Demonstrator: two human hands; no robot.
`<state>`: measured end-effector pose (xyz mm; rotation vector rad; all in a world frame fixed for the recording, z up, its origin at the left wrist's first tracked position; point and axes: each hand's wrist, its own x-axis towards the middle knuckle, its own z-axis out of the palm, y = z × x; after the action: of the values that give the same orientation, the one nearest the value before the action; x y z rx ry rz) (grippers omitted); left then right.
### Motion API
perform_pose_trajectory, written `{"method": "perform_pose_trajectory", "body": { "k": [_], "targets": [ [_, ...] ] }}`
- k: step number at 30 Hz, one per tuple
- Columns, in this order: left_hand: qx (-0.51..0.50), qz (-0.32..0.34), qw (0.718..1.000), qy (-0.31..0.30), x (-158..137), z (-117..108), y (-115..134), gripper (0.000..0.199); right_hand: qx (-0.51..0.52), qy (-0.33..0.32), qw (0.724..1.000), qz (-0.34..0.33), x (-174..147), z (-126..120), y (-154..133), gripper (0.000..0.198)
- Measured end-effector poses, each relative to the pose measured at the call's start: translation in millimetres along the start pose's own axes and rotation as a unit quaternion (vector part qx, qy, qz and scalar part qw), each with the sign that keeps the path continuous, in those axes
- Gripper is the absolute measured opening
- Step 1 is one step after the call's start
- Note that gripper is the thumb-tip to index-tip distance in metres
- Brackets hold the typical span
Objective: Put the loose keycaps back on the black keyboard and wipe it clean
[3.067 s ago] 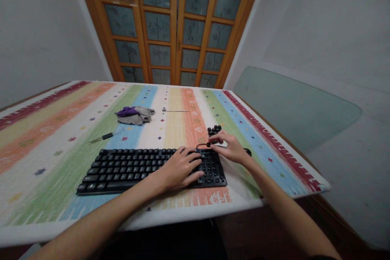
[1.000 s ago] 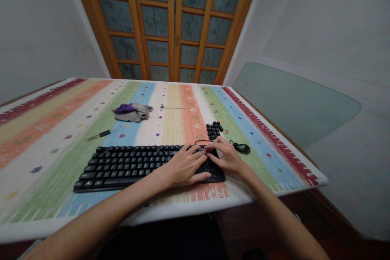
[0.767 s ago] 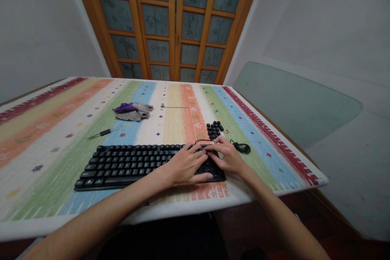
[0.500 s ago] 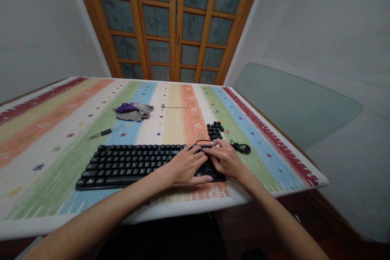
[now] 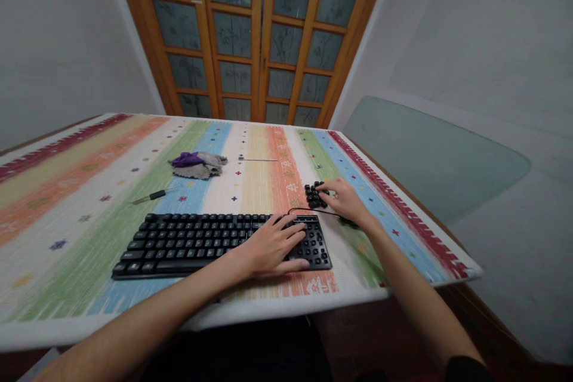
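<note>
A black keyboard [image 5: 188, 243] lies along the near side of the table. Its number pad [image 5: 317, 245] on the right shows bare switches without caps. My left hand [image 5: 275, 245] rests on the keyboard beside the number pad, palm down with fingers spread. Beyond the keyboard's right end is a cluster of loose black keycaps [image 5: 311, 196]. My right hand [image 5: 342, 198] reaches in from the right over that cluster, thumb and fingertips pinched at a keycap on its right side. The keyboard's cable [image 5: 308, 209] runs behind it, and its coil is mostly hidden under my right hand.
A grey and purple cloth [image 5: 199, 165] lies further back, left of centre. Near it are a black-handled wire tool [image 5: 157, 194] and a thin rod [image 5: 259, 160]. A striped cloth [image 5: 67, 215] covers the table, and wooden glass-paned doors [image 5: 259, 42] stand behind.
My right hand has left the number pad and moved away and to the right, onto the loose keycaps. The left hand has stayed on the keyboard.
</note>
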<state>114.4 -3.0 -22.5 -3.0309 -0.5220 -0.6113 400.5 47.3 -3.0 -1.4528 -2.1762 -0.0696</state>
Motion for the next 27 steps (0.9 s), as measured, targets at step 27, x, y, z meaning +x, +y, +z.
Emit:
{"method": "perform_pose_trajectory", "body": {
  "k": [27],
  "targets": [
    [-0.041, -0.022, 0.999, 0.022, -6.9, -17.5, -2.0, 0.047, -0.024, -0.067, 0.993, 0.094, 61.4, 20.8, 38.6, 0.022]
  ]
}}
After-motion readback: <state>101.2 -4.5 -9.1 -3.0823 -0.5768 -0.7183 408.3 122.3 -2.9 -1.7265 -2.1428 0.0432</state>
